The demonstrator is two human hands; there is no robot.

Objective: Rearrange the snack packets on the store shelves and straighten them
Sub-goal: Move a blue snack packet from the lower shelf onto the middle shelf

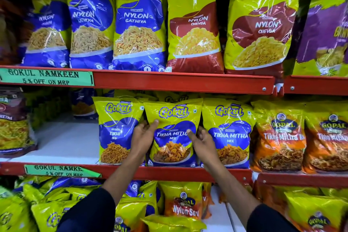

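Bright overhead light glares in white streaks off the glossy yellow-and-blue plastic snack packets (138, 24) above my hands. The far corners go dark, blurred and bowed; shadow pools behind the packets between my hands.

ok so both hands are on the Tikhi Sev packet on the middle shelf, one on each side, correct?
Not quite. In the head view the left hand and right hand flank the Tikha Mitha Mix packet on the middle shelf, one on each side. The Tikhi Sev packet is its left neighbour.
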